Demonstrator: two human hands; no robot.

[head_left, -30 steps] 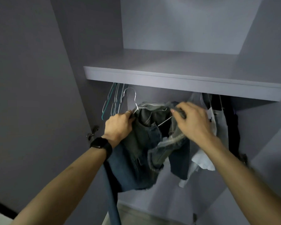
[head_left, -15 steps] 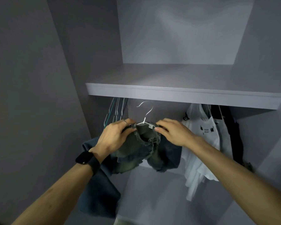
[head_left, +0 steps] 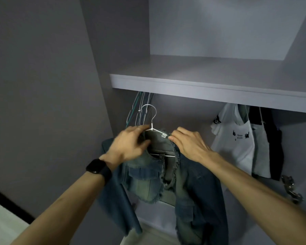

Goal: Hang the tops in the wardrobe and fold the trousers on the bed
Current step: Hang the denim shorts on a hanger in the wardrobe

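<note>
- Denim jacket (head_left: pixel 166 175) seated on white hanger (head_left: pixel 151 127), held below wardrobe shelf (head_left: pixel 201 85); hook apparently not yet on rail, which is hidden.
- Left hand (head_left: pixel 131 145) gripping jacket shoulder; right hand (head_left: pixel 190 145) pinching collar edge.
- Done: white T-shirt (head_left: pixel 237 144) and dark top (head_left: pixel 272 138) hanging at right.
- Outstanding: hooking this jacket; trousers and bed out of view.

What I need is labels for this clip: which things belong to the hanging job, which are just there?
In the job: faded blue denim jacket, white wire hanger, left hand, right hand.
Just there: white printed T-shirt, black hanging garment, spare wire hangers, grey wardrobe shelf.
</note>
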